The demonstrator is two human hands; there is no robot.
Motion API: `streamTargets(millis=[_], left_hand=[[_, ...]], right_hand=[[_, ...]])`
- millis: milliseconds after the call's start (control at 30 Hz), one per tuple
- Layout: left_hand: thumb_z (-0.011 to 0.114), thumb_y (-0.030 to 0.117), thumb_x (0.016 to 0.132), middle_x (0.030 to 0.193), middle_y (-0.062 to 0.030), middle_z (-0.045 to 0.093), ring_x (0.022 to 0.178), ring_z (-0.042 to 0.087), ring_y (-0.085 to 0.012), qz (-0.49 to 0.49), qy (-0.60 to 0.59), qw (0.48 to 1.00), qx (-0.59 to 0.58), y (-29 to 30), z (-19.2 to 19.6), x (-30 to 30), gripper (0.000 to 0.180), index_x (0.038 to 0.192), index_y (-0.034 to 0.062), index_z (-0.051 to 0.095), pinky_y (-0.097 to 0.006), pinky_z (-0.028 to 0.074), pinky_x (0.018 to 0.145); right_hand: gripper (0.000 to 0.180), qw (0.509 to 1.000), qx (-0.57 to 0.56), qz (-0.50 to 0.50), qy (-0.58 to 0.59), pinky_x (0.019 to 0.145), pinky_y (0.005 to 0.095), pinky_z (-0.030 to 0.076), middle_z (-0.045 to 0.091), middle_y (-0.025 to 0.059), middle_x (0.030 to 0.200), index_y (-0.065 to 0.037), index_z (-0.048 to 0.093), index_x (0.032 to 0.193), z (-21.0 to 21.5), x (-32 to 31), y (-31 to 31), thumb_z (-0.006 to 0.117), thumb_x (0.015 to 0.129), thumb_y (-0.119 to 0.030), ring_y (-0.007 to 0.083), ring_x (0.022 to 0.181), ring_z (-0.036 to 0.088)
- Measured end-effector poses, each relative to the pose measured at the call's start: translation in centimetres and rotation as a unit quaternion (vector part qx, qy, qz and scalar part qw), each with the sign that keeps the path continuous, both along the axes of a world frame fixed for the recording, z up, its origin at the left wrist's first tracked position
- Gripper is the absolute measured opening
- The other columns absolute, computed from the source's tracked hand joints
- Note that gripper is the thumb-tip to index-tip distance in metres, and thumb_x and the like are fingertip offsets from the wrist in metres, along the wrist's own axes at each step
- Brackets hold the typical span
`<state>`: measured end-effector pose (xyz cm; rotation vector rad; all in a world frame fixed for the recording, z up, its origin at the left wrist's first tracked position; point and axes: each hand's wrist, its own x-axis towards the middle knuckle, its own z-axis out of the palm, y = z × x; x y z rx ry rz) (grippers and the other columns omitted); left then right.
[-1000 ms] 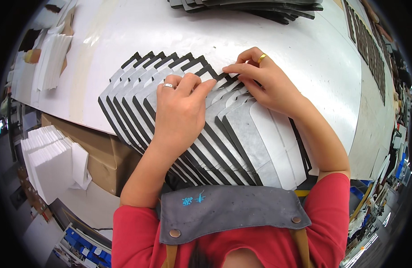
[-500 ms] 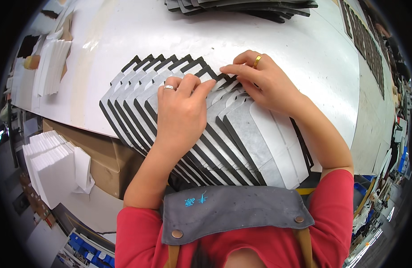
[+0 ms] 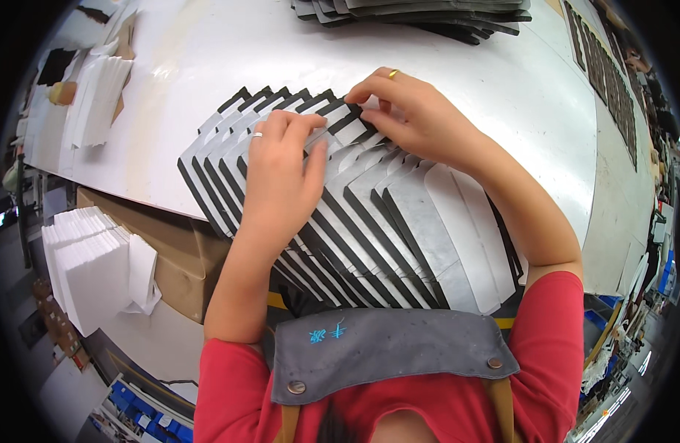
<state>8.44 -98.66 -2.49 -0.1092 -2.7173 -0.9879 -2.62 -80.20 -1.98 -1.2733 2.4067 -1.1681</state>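
Observation:
Overlapping grey-white sheet pieces with black edges [image 3: 458,258] lie fanned out in front of me, their stepped black corners pointing away. My left hand [image 3: 284,173] rests on the middle of the fan, palm down. Its thumb stands apart from the fingers, which reach over the far strips, and a silver-coloured ring is on one finger. At the far black corners, my right hand [image 3: 417,111] has thumb and bent forefinger close together at one sheet piece's edge, gripping it. A gold-coloured ring shows on this hand. Part of the fan is hidden under both hands.
Another pile of black-edged pieces [image 3: 421,15] lies at the table's far side. White folded stacks stand at the far left [image 3: 100,100] and, lower, beside a brown cardboard box [image 3: 170,240]. Dark slatted strips [image 3: 602,70] lie at the right. The white tabletop [image 3: 517,96] spreads around the fan.
My right hand has moved left along the far corners. My left hand has shifted a little left and away from the right, its thumb now wider apart. The view has shifted slightly.

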Motion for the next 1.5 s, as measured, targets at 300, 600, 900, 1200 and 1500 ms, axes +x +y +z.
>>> streamTargets(millis=[300,600,900,1200,1500], left_hand=[[0.061,0.005,0.083,0.103,-0.0105,0.053,0.097,0.049,-0.0286,-0.002,-0.012,1.000,-0.024,0.3,0.0,0.2,0.026,0.109,0.0066,0.062,-0.041,0.038,0.085],[0.060,0.001,0.082,0.096,-0.0056,0.057,0.089,0.050,-0.0260,-0.022,0.031,0.999,-0.015,0.1,-0.4,0.2,0.020,0.100,0.0083,0.066,-0.038,0.035,0.077],[0.061,-0.002,0.077,0.090,0.0009,0.057,0.084,0.050,-0.0209,-0.039,0.064,0.992,-0.102,0.5,-0.5,0.2,0.026,0.099,0.0091,0.068,-0.036,0.033,0.073],[0.059,-0.003,0.076,0.090,0.0008,0.056,0.084,0.050,-0.0206,-0.046,0.065,0.990,-0.112,0.5,-0.6,0.3,0.030,0.101,0.0100,0.069,-0.036,0.034,0.074],[0.057,-0.002,0.076,0.089,0.0007,0.055,0.084,0.049,-0.0210,-0.043,0.054,0.988,-0.140,0.7,-0.4,0.2,0.032,0.102,0.0110,0.068,-0.036,0.035,0.074]], right_hand=[[0.017,0.994,0.054,0.025,-0.097,0.066,0.0271,0.046,0.058,0.0050,0.090,-0.005,0.065,0.102,0.6,-1.1,-0.7,0.061,0.086,-0.005,0.0147,0.071,0.052],[0.024,0.996,-0.001,0.079,-0.043,0.064,0.0282,0.042,0.051,0.0056,0.091,-0.008,0.069,0.101,-0.4,-0.9,0.4,0.058,0.084,0.005,0.0151,0.075,0.049],[0.030,0.994,-0.002,0.080,0.069,0.070,0.0318,0.043,0.054,0.0056,0.090,-0.013,0.071,0.102,-1.1,-0.5,0.7,0.063,0.079,0.004,0.0200,0.076,0.051],[0.034,0.997,0.003,0.033,0.067,0.070,0.0308,0.045,0.054,0.0062,0.091,-0.014,0.069,0.108,-0.9,0.6,2.0,0.062,0.080,0.005,0.0206,0.076,0.052],[0.035,0.997,0.019,0.026,0.072,0.067,0.0319,0.044,0.055,0.0077,0.092,-0.012,0.067,0.112,-1.2,0.6,2.0,0.059,0.082,0.004,0.0220,0.076,0.052]])
